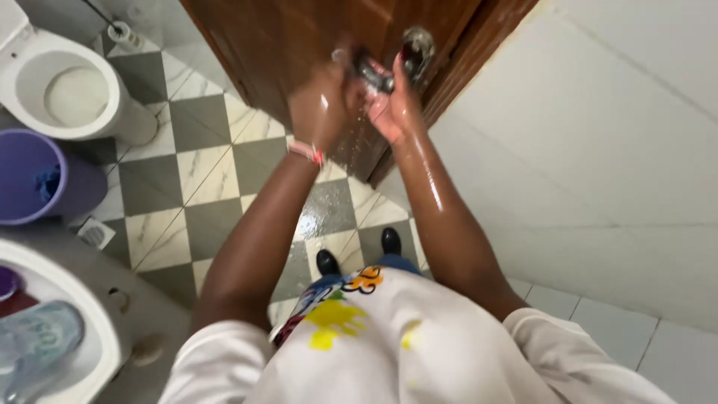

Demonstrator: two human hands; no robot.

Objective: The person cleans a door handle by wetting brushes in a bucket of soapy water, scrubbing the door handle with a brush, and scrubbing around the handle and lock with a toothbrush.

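Checkered grey-and-white floor tiles [202, 164] spread under me, wet and shining near my feet; over on the far left the white toilet [63, 90] sits with its lid up, a toilet brush holder [123, 34] just behind it by the wall; below that, a purple bucket [34, 176] with something blue inside stands on the tiles, a small floor drain [96, 233] just beside it; down in the bottom-left corner the white basin [75, 329] curves into view with a bluish plastic bottle [34, 344] lying in it.

Moving across, my left arm reaches up and forward, a pink band [307, 152] on the wrist; my left hand [321, 105] is up at the brown wooden door [299, 45], its grip curled around the end of a small dark object [372, 75]; blurred, so I cannot tell what the object is; my skin is wet and glossy.

Right beside it, my right hand [393, 105] meets the left, palm up and fingers cupped under the same dark object, so both grips are on it together; just above my right fingers the metal door handle [417, 46] gleams on the door's edge.

Below, my black shoes [359, 251] stand on the wet tile, my white shirt [389, 344] with yellow splashes fills the bottom; off to the right, plain white wall tiles [598, 150] run to the frame's edge.
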